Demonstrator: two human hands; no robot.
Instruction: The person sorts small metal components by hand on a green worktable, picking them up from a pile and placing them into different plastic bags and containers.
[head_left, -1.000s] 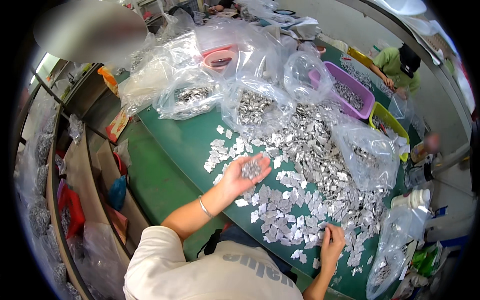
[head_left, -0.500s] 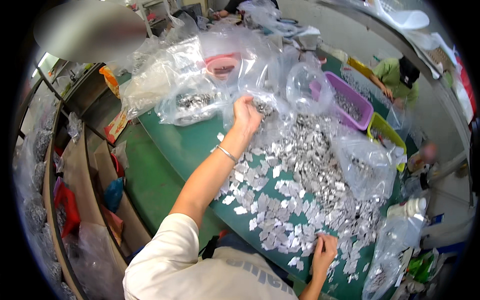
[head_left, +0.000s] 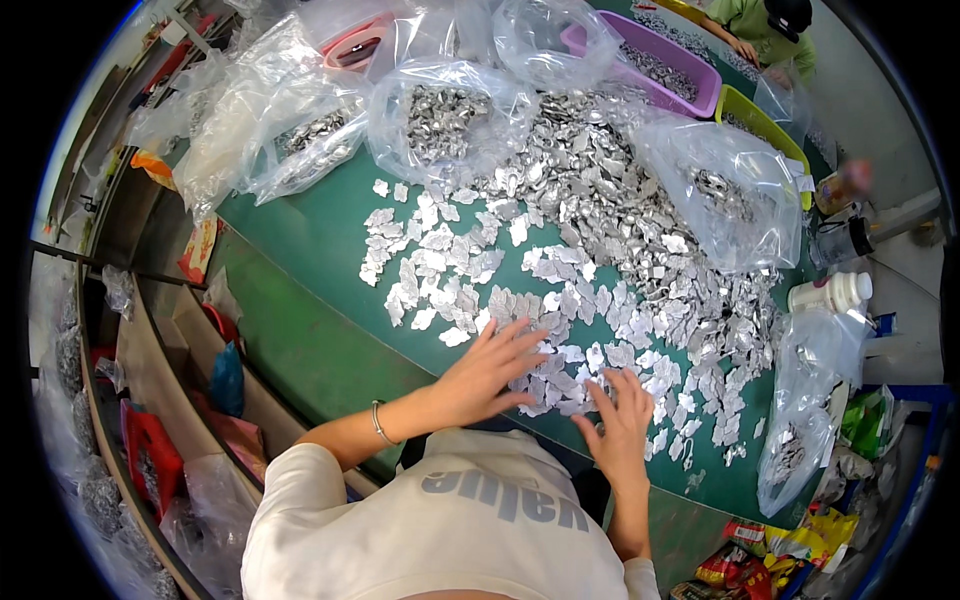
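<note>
Small flat silvery metal pieces (head_left: 450, 295) lie spread over the green table (head_left: 330, 235), rising into a thick heap (head_left: 600, 180) toward the far right. Over the near edge of the spread, my left hand (head_left: 492, 372) has its fingers stretched apart, with a bangle on the wrist. Just to its right, my right hand (head_left: 618, 420) is also open, fingers loosely bent, its tips at the pieces. Neither hand grips anything that I can see. Beyond them a clear plastic bag (head_left: 385, 120) stands with its mouth wide, with more metal pieces inside.
Another clear bag (head_left: 755, 225) lies on the heap's right side, near a white bottle (head_left: 830, 293). Purple (head_left: 708, 85) and yellow-green (head_left: 775, 135) baskets stand at the back right. A co-worker in green (head_left: 760, 30) works beyond. Cardboard shelving (head_left: 170, 390) lines the left.
My left hand has come back from the far plastic bag to the near pieces and opened. My right hand has moved slightly up and left, its fingers spreading. The view has tilted downward.
</note>
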